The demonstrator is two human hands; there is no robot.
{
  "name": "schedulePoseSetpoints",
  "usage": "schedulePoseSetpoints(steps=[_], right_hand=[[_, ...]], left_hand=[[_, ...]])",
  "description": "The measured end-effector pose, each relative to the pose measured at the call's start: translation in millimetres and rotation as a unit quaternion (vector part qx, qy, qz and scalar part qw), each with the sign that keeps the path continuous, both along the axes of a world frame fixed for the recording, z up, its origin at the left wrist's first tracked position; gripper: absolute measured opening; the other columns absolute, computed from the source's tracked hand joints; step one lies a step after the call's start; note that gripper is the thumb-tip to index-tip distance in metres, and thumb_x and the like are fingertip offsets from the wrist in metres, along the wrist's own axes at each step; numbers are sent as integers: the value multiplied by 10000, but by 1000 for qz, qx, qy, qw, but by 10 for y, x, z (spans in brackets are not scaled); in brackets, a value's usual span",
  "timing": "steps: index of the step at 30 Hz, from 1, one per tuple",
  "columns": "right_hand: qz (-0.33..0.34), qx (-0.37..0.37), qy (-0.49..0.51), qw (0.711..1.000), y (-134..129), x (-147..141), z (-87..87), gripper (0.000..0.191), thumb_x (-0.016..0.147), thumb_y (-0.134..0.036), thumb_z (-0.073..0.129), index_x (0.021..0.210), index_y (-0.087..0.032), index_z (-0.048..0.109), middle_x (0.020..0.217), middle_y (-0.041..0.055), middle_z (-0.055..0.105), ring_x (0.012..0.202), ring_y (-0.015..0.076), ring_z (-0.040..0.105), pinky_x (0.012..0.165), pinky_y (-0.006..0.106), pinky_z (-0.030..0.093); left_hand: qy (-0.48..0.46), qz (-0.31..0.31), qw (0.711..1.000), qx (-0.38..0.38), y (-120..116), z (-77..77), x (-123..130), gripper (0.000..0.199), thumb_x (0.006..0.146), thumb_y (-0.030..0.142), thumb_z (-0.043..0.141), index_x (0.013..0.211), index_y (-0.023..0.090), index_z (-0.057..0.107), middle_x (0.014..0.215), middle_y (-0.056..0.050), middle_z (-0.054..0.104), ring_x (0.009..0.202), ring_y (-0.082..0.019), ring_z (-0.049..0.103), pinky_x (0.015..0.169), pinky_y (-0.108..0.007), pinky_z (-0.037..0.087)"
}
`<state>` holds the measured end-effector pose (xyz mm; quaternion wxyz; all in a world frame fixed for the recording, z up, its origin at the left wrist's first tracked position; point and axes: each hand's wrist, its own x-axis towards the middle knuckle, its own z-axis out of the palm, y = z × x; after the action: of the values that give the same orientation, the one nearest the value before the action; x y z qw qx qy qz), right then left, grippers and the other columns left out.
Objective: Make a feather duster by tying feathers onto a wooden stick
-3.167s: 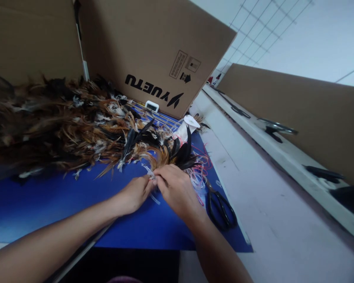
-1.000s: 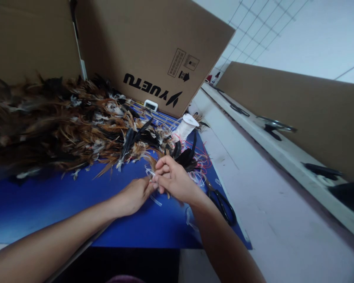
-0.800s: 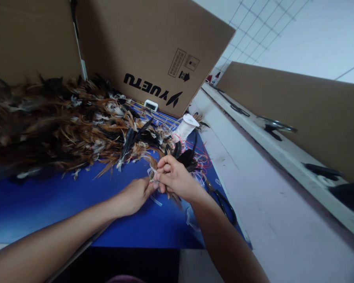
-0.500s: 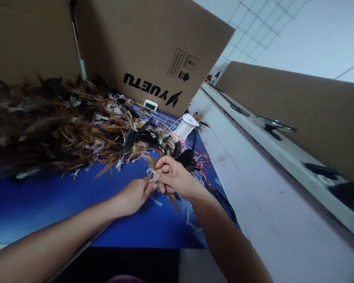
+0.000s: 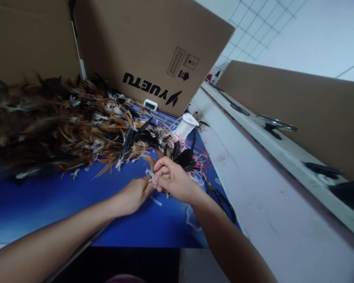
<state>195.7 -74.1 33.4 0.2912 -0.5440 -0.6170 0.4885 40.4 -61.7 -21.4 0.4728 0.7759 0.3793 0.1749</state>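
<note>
Over the blue tabletop my two hands meet at a small feather bundle [image 5: 149, 158], whose brown tips show above the fingers. My left hand [image 5: 135, 195] is closed, pinching the bundle at its base. Against it, my right hand [image 5: 176, 181] has its fingers curled in on a clear ribbon [image 5: 150, 173] that loops around the same spot. The fingertips partly hide each other, and most of the bundle is covered. A short end of ribbon sticks out below the left fingers. Black feathers [image 5: 185, 158] lie just beyond the right hand.
A large feather pile [image 5: 56, 125] spreads across the left and back. A white spool [image 5: 186, 125], pink and white strings [image 5: 202, 159] and black-handled scissors [image 5: 224, 200] lie at the right. Cardboard boxes [image 5: 141, 43] stand behind, with a small white digital device [image 5: 150, 104] in front.
My right hand has shifted slightly left and up, and its fingers have drawn in closer to the left hand. The brown feathers below the right fingers now show less. My left hand stays put.
</note>
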Motion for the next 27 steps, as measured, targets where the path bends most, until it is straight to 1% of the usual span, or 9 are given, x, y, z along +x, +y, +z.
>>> schedulePoseSetpoints(steps=[5,9,13,16,20,24,27], right_hand=[[16,93,-98,991,-74,6,7,181,762,-115,527,901,-220,480,703,-34,595,610,103,574,551,207,433],[37,128,-149,980,-94,-8,46,149,784,-110,516,884,-220,516,735,-16,604,663,113,578,602,222,439],[41,123,-159,979,-78,-3,31,152,775,-93,510,857,-219,534,726,-15,595,653,111,578,593,217,441],[29,105,-137,985,-69,2,11,165,761,-97,524,871,-220,512,706,-27,578,603,97,568,544,199,433],[23,94,-116,988,-70,-1,5,193,738,-92,543,875,-220,499,679,-43,552,555,80,540,514,184,423],[26,96,-117,988,-68,4,2,219,721,-80,546,883,-220,500,691,-39,554,569,82,540,534,192,430],[22,103,-128,986,-63,12,-5,237,704,-77,559,888,-218,510,742,-29,562,593,82,546,565,199,440]], left_hand=[[15,1,1000,14,-9,-11,3,372,912,447,270,738,179,460,636,-12,508,592,-147,474,561,-258,350],[12,0,1000,21,-7,-24,6,384,913,444,265,726,177,468,645,-19,520,598,-152,488,563,-262,353],[5,-6,1000,21,3,-30,10,360,914,417,273,719,178,459,655,-22,516,601,-150,484,555,-259,346],[14,-7,1000,23,1,-29,6,349,913,404,274,707,180,444,654,-18,508,593,-143,468,553,-258,341],[19,-8,1000,16,-7,-38,-1,375,913,436,260,696,182,431,643,-11,498,581,-136,448,544,-254,332],[26,-5,999,17,-8,-35,0,381,910,442,258,686,185,427,637,-15,503,582,-141,452,550,-259,336],[36,0,999,16,-7,-20,4,368,907,441,263,690,190,422,636,-21,508,593,-153,466,553,-263,340]])
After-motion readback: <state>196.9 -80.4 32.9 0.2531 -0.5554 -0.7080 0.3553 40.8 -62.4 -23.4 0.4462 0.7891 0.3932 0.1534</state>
